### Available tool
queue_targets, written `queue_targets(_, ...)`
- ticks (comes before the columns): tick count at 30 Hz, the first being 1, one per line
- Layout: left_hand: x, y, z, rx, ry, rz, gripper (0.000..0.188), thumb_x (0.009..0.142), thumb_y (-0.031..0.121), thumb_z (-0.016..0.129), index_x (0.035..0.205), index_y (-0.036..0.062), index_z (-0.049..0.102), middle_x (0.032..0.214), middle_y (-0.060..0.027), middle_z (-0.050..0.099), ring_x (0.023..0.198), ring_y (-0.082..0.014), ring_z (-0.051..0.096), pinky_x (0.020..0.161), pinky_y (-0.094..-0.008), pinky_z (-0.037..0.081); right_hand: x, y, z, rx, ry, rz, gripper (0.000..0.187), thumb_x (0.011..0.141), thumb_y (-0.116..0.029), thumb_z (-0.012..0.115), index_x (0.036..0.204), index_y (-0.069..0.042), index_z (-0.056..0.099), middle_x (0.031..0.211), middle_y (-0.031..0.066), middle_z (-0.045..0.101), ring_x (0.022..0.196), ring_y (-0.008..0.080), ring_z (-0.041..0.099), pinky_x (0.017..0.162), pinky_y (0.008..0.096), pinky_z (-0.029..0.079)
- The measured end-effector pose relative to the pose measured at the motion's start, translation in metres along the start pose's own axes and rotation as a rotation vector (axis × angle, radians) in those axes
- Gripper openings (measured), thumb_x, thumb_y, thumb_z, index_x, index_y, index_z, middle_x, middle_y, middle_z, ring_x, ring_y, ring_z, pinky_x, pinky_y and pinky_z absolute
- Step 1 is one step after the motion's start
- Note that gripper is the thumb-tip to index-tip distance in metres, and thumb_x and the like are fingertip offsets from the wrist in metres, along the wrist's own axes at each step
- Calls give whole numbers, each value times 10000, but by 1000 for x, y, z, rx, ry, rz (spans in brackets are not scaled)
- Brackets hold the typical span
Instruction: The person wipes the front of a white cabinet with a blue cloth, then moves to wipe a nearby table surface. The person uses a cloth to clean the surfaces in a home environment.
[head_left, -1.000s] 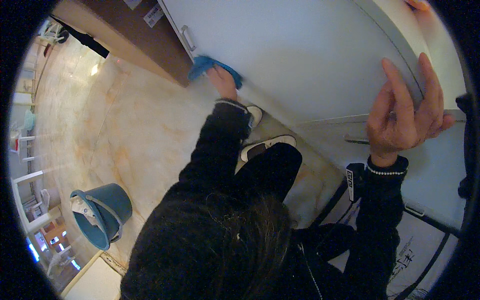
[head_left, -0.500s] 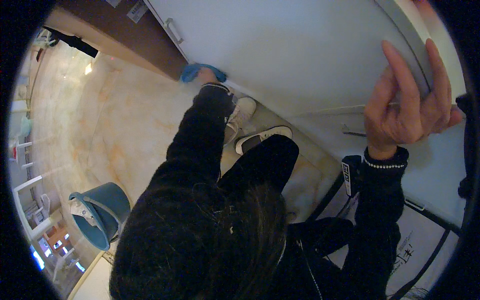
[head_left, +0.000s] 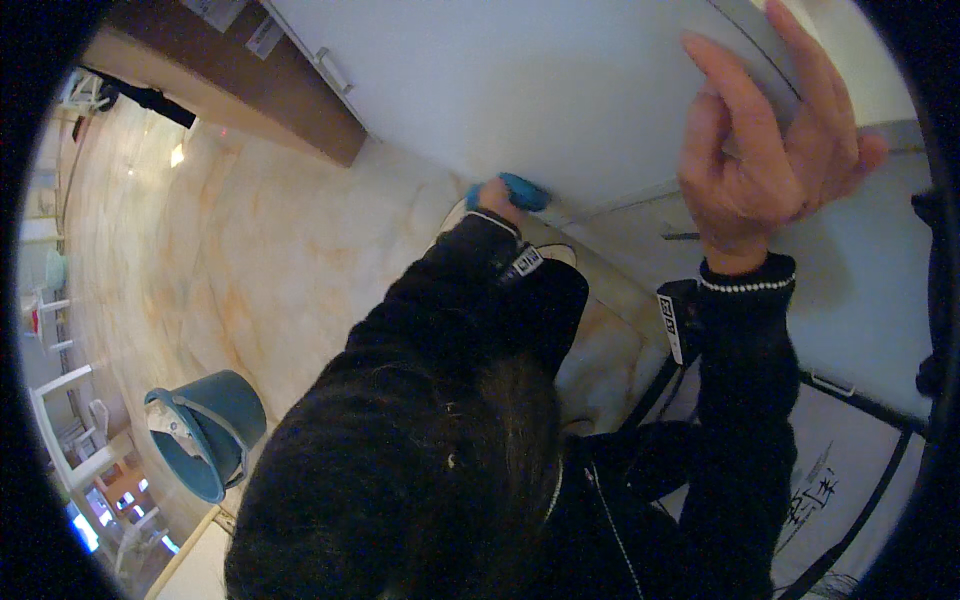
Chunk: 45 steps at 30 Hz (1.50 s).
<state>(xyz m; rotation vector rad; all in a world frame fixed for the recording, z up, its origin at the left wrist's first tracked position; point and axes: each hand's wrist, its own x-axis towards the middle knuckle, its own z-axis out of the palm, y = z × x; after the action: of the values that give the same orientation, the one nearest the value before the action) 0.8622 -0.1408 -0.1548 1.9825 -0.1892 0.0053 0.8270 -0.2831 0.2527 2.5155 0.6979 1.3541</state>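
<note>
My left hand (head_left: 497, 198) is closed on a blue cloth (head_left: 524, 192), pressed against the lower part of a white cabinet (head_left: 560, 100) close to the floor. Its fingers are partly hidden by the cloth and the hand itself. Higher up on the right, my right hand (head_left: 760, 160) has its fingers stretched apart beside the cabinet's top edge, with nothing in it. Whether its fingertips touch the edge I cannot tell. Below my left wrist, a light shoe (head_left: 562, 254) shows under my dark trouser leg.
A teal bucket (head_left: 222, 420) with a pale cloth inside stands on the marbled floor (head_left: 270, 260) at left. A brown cardboard box (head_left: 270, 85) is against the cabinet's far left. Metal handles stick out from the cabinet. A dark-framed pale case (head_left: 840, 470) lies at lower right.
My left hand has moved right along the cabinet's base with the blue cloth, away from the box corner. My right hand has shifted slightly up and left.
</note>
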Motion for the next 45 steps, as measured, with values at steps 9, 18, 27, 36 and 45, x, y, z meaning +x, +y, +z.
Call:
queue_targets(9,93,-172,-101,869,90,-498,345,597,372,826,824,130,727,882,-55,697,752,-212,678,684,-329,547,-1,-3,26,99,284,45,178,679,-94,637,805,-210,685,1208,27,588,1152,235,502,1074,480,212)
queue_targets(18,4,-42,60,-168,-213,24,185,807,164,635,960,82,702,967,-90,708,915,-221,668,832,-353,527,-8,0,7,207,110,72,197,823,-170,552,966,-178,688,1263,58,558,1194,246,473,1103,471,181)
queue_targets(27,2,158,-88,-559,-167,-10,186,859,73,489,831,-43,632,829,-176,647,745,-281,615,730,-377,534,-5,2,20,227,309,101,202,743,-115,608,820,-264,719,1186,-47,622,1148,147,519,1141,350,128)
queue_targets(36,28,180,-198,-835,146,-147,131,852,40,516,816,-37,616,846,-141,623,737,-221,581,657,-324,460,-8,4,25,237,341,78,196,751,-126,604,857,-257,705,1212,-49,617,1175,144,514,1144,353,139)
queue_targets(45,104,176,-303,258,1231,372,189,786,51,539,920,-66,604,837,-271,641,817,-434,620,727,-441,482,-9,6,25,250,338,63,170,765,-129,598,840,-248,693,1211,-51,617,1169,142,518,1145,354,153)
